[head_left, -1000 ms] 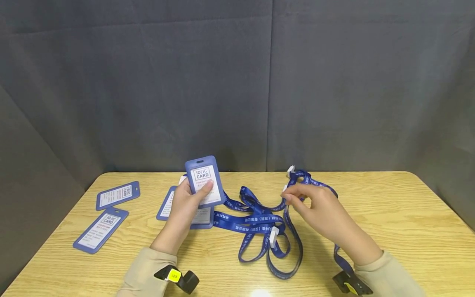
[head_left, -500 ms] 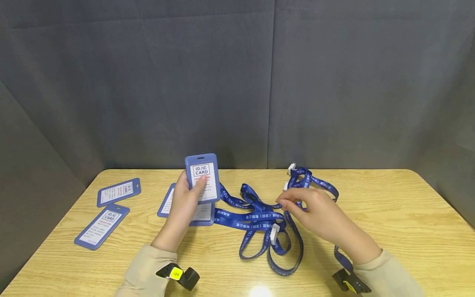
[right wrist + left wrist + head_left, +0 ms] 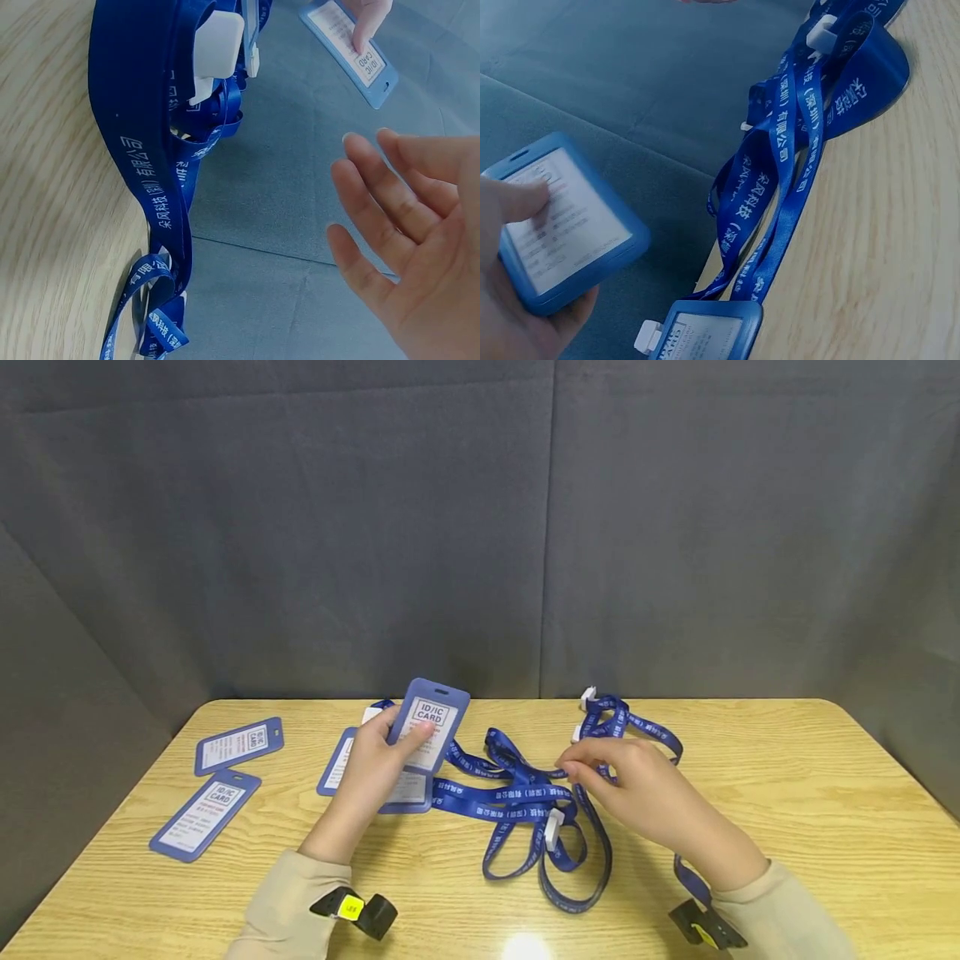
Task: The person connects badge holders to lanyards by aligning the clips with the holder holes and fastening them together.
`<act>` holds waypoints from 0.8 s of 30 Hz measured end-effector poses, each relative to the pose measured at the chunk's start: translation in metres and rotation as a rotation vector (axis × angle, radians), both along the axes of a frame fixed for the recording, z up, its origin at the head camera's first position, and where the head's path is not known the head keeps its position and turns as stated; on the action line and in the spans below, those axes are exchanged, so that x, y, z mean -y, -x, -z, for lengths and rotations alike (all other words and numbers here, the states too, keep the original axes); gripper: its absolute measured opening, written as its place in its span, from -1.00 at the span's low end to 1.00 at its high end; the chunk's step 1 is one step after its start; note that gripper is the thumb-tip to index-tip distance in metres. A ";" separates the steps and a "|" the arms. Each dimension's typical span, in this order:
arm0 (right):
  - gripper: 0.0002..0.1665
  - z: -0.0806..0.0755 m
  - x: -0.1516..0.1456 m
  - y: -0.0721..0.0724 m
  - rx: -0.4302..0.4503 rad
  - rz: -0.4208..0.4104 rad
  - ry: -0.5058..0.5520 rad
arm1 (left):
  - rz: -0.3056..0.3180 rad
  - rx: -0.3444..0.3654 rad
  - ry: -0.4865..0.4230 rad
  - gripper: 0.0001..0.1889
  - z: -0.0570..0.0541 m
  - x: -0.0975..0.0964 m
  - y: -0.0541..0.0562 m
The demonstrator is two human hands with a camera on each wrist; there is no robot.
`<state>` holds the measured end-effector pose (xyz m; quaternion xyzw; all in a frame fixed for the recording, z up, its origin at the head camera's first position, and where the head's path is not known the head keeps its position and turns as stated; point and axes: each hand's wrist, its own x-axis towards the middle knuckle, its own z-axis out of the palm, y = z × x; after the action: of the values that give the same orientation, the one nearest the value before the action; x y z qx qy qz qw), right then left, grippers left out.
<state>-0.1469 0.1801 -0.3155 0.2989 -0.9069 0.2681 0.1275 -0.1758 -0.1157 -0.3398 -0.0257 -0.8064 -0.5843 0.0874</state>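
Badge holder (image 3: 432,749) aloft, a person is pinching it in the left hand (image 3: 367,764) near the far edge of a wooden table (image 3: 787,793), left of centre, with the thumb pressing on the printed card (image 3: 435,711) and the fingers supporting from behind. Across from it, the right hand (image 3: 633,781) is hovering by a tangle of blue lanyards (image 3: 517,794), its fingers loosely bent and, as the right wrist view is showing, grasping nothing. Careful handling is probably calling for a light, steady hold low on the holder, leaving the slot (image 3: 442,692) uncovered and within easy reach of the free hand; the thumb's present place seems to be serving that well. Slot end is pointing up and leaning rightward, the printed face is looking toward the head camera, and the long axis is running from lower left to upper right, nearer upright than level. Another badge holder (image 3: 411,792) is lying on the table, partly hidden behind the raised one.
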 end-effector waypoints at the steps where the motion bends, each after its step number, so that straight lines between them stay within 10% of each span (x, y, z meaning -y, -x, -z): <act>1: -0.89 0.000 0.000 0.000 0.014 0.002 -0.003 | 0.007 0.006 0.017 -0.62 -0.001 0.000 0.000; 24: -0.83 0.004 0.018 -0.013 0.177 0.051 -0.227 | 0.205 0.057 0.187 -0.65 -0.004 0.006 -0.003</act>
<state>-0.1339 0.1624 -0.3197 0.2635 -0.9464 0.1858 0.0193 -0.1727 -0.1217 -0.3361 -0.0994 -0.8527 -0.5128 0.0012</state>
